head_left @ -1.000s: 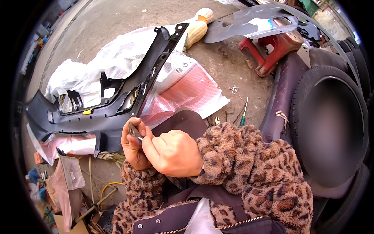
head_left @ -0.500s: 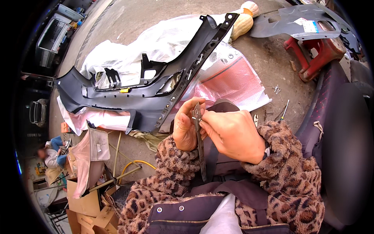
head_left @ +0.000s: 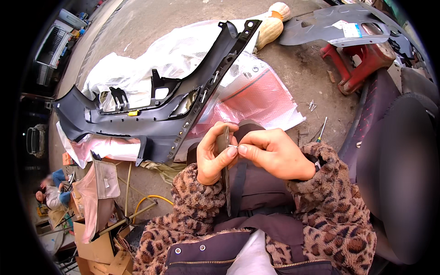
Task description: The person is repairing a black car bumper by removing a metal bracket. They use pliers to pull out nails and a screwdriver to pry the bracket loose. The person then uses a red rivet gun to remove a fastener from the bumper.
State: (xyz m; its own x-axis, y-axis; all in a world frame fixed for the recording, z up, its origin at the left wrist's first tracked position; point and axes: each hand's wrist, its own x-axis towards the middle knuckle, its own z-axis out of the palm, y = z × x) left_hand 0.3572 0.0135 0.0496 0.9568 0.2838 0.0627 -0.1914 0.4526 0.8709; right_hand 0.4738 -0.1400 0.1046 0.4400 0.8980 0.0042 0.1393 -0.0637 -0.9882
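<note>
My left hand (head_left: 212, 161) is closed round a narrow, flat, dark metal strip (head_left: 227, 185). The strip stands nearly upright, its lower end hanging down in front of my lap. From the right, my right hand (head_left: 279, 156) meets it in a pinch. A small silver rivet (head_left: 233, 146) lies between my right fingertips and the strip; whether it passes through the strip I cannot tell. Beyond my hands is a large black plastic car bumper (head_left: 156, 121), with silver pins sticking out of its flange and a yellow piece on it.
White and pink wrapping (head_left: 270, 96) lies beneath the bumper. Loose pins (head_left: 312, 105) and a screwdriver (head_left: 322, 129) are on the floor at right. A red stool (head_left: 350, 68) bears a grey panel (head_left: 316, 28). Cardboard boxes (head_left: 98, 243) stand at lower left; a person (head_left: 54, 195) sits farther left.
The strip has turned more edge-on in my left hand. My right fingers have drawn slightly away from it, and the silver rivet now shows between them. The whole view has shifted a little.
</note>
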